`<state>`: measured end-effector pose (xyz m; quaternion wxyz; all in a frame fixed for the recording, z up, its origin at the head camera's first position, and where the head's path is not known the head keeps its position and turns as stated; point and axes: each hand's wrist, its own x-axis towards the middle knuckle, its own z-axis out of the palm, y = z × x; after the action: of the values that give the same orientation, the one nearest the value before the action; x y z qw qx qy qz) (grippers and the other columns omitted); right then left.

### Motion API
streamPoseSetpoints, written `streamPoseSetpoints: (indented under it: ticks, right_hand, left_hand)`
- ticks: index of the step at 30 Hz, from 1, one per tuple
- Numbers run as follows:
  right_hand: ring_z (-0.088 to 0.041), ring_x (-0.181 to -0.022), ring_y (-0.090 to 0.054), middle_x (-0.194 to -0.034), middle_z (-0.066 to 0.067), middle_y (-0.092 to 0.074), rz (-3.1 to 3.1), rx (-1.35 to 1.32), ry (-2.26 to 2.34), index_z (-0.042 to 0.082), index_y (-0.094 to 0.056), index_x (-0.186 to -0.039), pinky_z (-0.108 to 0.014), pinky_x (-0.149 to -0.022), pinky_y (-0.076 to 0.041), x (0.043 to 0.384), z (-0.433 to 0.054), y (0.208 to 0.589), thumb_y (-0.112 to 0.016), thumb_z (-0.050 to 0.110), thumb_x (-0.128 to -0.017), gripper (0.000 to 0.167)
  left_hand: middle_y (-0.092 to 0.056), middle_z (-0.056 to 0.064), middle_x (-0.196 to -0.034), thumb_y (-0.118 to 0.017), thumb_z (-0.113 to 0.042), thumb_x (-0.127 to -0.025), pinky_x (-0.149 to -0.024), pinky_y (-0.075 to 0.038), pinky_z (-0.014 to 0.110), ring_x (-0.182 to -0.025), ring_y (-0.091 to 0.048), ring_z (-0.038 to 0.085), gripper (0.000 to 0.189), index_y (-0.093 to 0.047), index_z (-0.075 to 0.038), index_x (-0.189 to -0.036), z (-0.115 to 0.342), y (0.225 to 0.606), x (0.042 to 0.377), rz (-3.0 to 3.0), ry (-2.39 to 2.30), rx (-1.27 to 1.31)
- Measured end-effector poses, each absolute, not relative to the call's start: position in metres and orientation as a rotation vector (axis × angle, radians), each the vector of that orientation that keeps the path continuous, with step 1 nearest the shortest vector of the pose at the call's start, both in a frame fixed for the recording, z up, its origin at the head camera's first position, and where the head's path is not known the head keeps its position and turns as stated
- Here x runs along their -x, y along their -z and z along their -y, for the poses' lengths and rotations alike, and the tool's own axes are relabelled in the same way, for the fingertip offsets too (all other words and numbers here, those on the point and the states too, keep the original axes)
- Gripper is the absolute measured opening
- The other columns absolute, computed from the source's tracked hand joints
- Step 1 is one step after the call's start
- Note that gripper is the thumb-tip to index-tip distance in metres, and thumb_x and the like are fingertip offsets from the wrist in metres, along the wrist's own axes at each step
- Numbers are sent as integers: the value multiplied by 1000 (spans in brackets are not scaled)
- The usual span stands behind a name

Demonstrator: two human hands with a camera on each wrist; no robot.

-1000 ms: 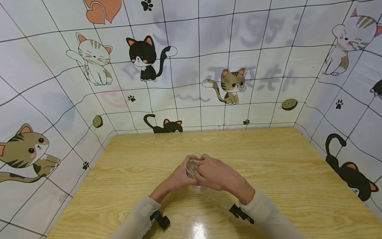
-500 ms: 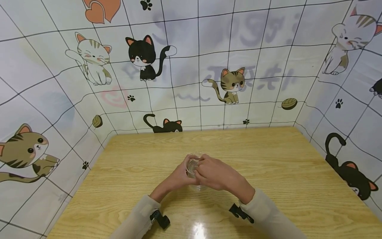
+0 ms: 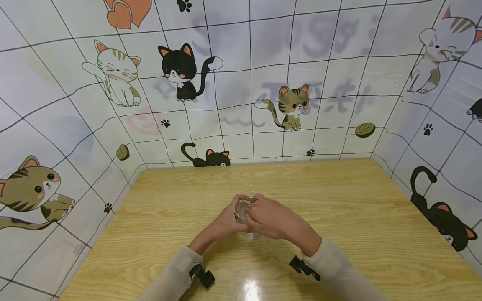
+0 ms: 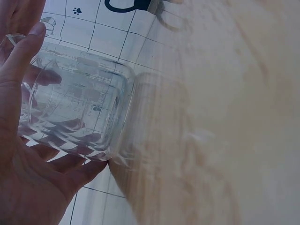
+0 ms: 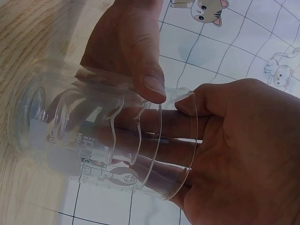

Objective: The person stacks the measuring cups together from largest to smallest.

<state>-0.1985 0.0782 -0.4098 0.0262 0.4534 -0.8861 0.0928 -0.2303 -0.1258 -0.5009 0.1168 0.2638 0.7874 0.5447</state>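
Note:
Clear glass beakers with white printed markings stand nested, base down on the table, between both hands. The outer beaker [image 4: 84, 108] shows at full length in the left wrist view. My left hand [image 3: 227, 221] wraps around its side, its thumb lying along the glass in the right wrist view. The inner beaker [image 3: 242, 207] sticks out above the outer rim. My right hand [image 3: 273, 217] holds it at the rim, thumb by the spout. Some fingers show only through the glass, and how many beakers are nested is hard to tell.
The wood-grain table [image 3: 169, 196] spreads out around the hands. A white gridded backdrop [image 3: 233, 92] with cartoon cats walls it in behind and at both sides. Black straps with small devices [image 3: 203, 276] sit on both beige sleeves.

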Motion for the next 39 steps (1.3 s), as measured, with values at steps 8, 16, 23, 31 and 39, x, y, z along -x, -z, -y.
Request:
streamPoseSetpoints:
  ticks: [8, 16, 23, 31, 39]
  right_hand:
    - [-22, -104, -64, -63, 11, -53, 2711, -1442, -227, 20, -54, -67, -38, -100, -51, 200, -79, 411, -44, 15, -108, 43]
    - [-23, -110, -63, -62, 11, -50, 2786, -1400, -286, 21, -53, -66, -40, -101, -51, 199, -79, 410, -43, 17, -109, 44]
    - [-23, -109, -62, -66, 11, -51, 2808, -1397, -284, 21, -53, -67, -40, -98, -52, 199, -78, 411, -43, 19, -109, 43]
    - [-24, -109, -63, -66, 11, -51, 2788, -1402, -258, 21, -53, -68, -41, -101, -50, 199, -78, 410, -44, 18, -109, 42]
    - [-25, -114, -63, -66, 10, -54, 2813, -1384, -283, 20, -55, -69, -41, -102, -51, 199, -77, 410, -43, 19, -109, 42]
  left_hand:
    - [-53, 7, -144, -83, -21, -85, -96, -53, 32, -120, -57, 19, 79, -36, -25, -148, 125, 501, 230, -2300, -1598, -774]
    - [-52, 6, -145, -83, -23, -86, -96, -54, 33, -121, -57, 19, 77, -36, -27, -148, 125, 501, 230, -2296, -1600, -767]
    - [-51, 6, -146, -82, -21, -86, -94, -54, 33, -121, -57, 19, 76, -37, -26, -147, 125, 502, 229, -2300, -1601, -776]
    - [-52, 7, -144, -83, -19, -85, -95, -54, 32, -120, -57, 18, 77, -37, -26, -147, 124, 500, 229, -2283, -1622, -762]
    - [-52, 8, -144, -82, -21, -86, -93, -54, 32, -119, -57, 19, 77, -36, -27, -148, 125, 498, 228, -2297, -1601, -763]
